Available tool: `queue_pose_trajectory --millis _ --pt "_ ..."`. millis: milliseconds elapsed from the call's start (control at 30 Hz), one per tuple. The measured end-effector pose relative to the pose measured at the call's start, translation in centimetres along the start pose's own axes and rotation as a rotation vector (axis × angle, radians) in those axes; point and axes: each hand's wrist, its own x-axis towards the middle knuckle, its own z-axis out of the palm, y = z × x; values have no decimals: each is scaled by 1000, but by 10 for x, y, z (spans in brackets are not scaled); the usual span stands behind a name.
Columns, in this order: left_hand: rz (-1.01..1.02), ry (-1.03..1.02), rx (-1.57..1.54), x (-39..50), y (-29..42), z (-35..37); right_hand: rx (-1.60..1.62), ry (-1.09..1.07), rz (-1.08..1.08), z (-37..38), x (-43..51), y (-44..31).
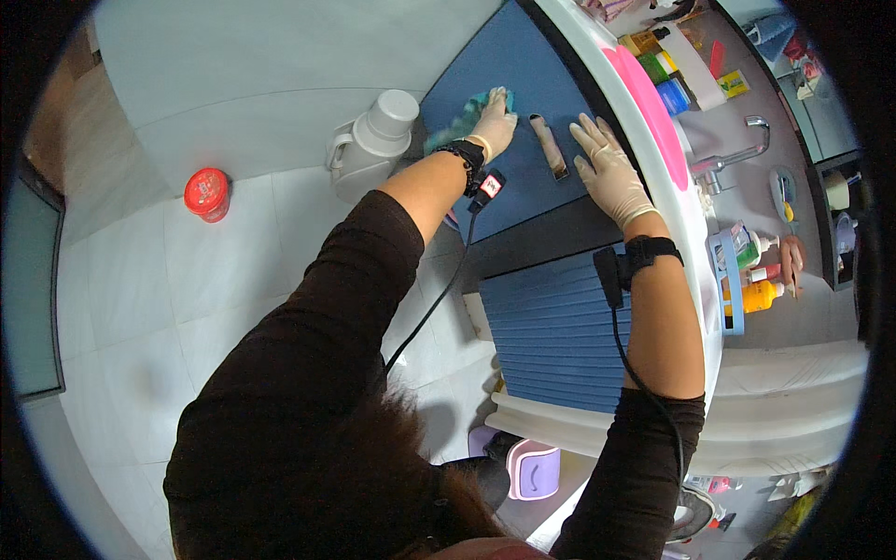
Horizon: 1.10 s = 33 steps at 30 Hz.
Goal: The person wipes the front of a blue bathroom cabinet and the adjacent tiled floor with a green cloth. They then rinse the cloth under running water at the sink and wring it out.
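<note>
My left hand [495, 127], in a pale latex glove, grips a teal cloth [456, 127] against the smooth blue cabinet door [483, 189]. Part of the cloth is hidden under the fingers. Between my two hands a short metal door handle [548, 147] stands out from the panel. My right hand [610, 171], gloved as well, lies with fingers apart near the door's dark upper edge, under the rim of the white countertop [689, 231]; it holds nothing. Each wrist wears a black strap with a cabled device.
A pink basin [647, 105] with a chrome faucet [731, 157] is set in the counter. A blue basket [724, 280] holds bottles. Beside the cabinet stands a white plastic jug [374, 140]; a red tub [208, 194] sits on the tiled floor. A purple bin [542, 472] is near my body.
</note>
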Motion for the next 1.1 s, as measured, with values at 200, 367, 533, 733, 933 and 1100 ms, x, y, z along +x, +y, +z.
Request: queue_pose_trajectory --millis 200,367,533,733,933,1100 --pt "20 -4 -91 -109 85 50 -47 23 -23 3 0 1" --pt "35 -77 -238 -180 110 83 21 67 -51 4 -2 2" --pt "7 -21 360 -195 3 89 64 100 -79 6 -3 7" --pt "-345 268 -321 -182 -21 93 -35 158 -72 9 -3 2" --pt "-164 28 -780 -173 94 82 10 50 122 2 5 -12" --pt "151 129 -764 -140 115 84 173 80 154 2 12 -16"
